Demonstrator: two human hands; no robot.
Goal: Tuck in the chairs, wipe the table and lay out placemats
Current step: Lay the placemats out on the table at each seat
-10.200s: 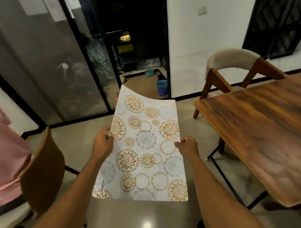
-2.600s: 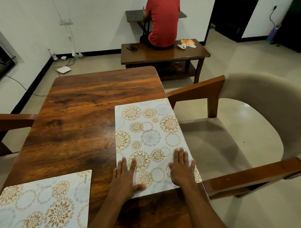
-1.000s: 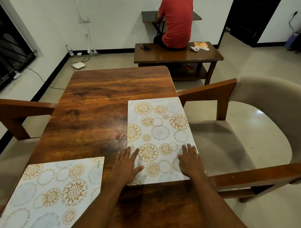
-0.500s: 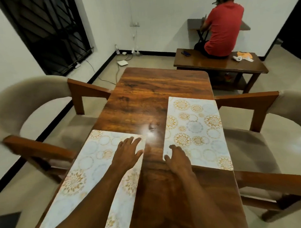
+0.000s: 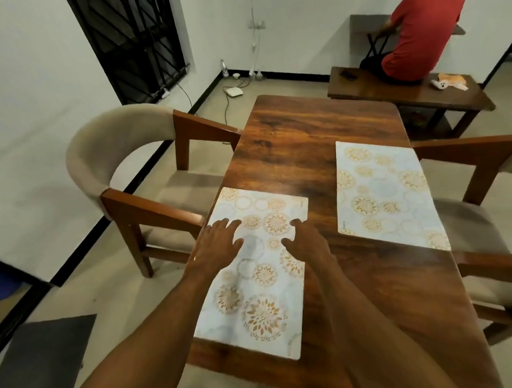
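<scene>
The left hand (image 5: 219, 244) and right hand (image 5: 307, 242) rest open, gripping nothing, on the placemat (image 5: 261, 295) at lower centre. Its long axis runs up-frame.

Stretching the bare left forearm (image 5: 154, 322) and right forearm (image 5: 366, 312) forward, side by side. Laying the left hand (image 5: 219, 244) flat, palm down, fingers straight and slightly apart, thumb angled inward. Resting the right hand (image 5: 307, 241) palm down just beside it, fingers extended, thumb pointing toward the left hand.
</scene>
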